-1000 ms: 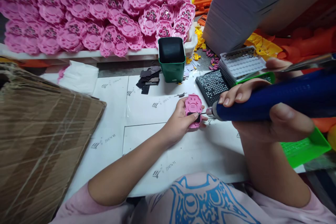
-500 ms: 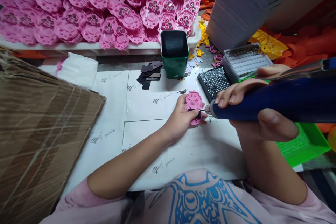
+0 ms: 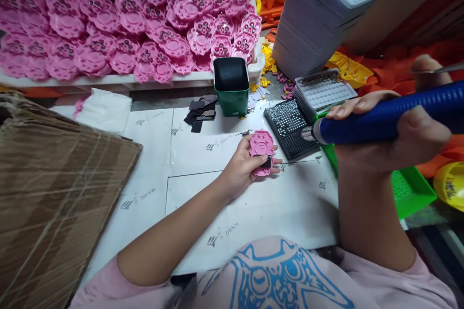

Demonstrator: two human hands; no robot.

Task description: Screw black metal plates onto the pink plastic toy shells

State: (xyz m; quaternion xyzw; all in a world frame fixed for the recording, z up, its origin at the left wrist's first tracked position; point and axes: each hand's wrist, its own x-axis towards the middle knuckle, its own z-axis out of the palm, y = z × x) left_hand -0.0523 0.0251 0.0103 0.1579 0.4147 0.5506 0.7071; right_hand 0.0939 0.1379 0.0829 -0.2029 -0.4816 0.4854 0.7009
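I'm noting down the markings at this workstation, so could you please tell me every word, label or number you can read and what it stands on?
"ZHEN YI": printed repeatedly, beside a logo, on the white sheet; some repeats are blurred.
Small marks beside that logo: too small to read.
Dark writing on the yellow container at the right edge: too blurred to read.

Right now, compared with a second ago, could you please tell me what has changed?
The right hand has drawn the blue driver rightward from the pink part; its tip shows against the black tray. Nothing was let go. The left hand still holds the pink part with its black plate.
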